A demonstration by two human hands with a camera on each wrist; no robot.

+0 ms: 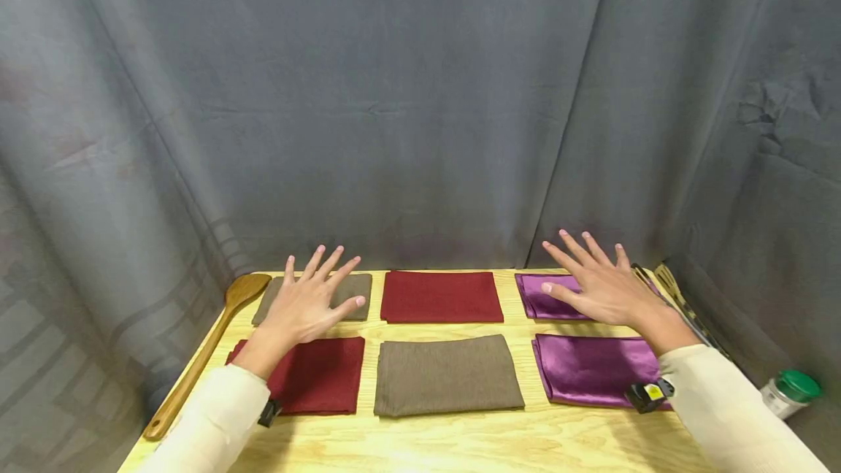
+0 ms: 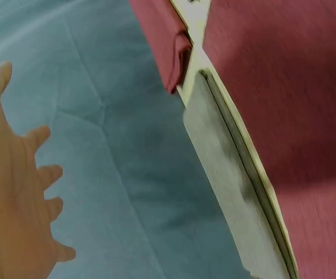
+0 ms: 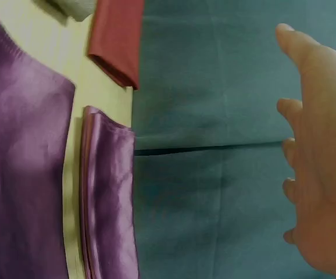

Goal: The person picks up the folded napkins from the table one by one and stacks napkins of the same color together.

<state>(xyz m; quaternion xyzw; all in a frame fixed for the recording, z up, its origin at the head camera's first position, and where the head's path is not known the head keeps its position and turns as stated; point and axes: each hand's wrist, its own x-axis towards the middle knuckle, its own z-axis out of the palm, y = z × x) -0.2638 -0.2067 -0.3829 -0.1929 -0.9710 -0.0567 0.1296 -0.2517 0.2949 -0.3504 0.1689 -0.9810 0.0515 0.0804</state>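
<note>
Both hands are held out over the table with fingers spread, holding nothing. In the head view my left hand (image 1: 307, 305) overlaps the back-left brown folded cloth (image 1: 358, 298), with a dark red folded cloth (image 1: 322, 378) below the wrist. My right hand (image 1: 601, 287) overlaps the back-right purple folded cloth (image 1: 535, 298); a second, shiny purple cloth (image 1: 585, 371) lies in front of it. In the middle, a dark red cloth (image 1: 440, 298) lies behind a brown one (image 1: 450, 377). The wrist views show each hand raised off the cloths.
A wooden spoon (image 1: 217, 341) lies along the table's left edge. Toward the right edge are slotted utensils (image 1: 673, 287), partly behind the right arm, and a green-lidded container (image 1: 791, 391). Grey curtains (image 1: 394, 108) surround the wooden table (image 1: 486, 447).
</note>
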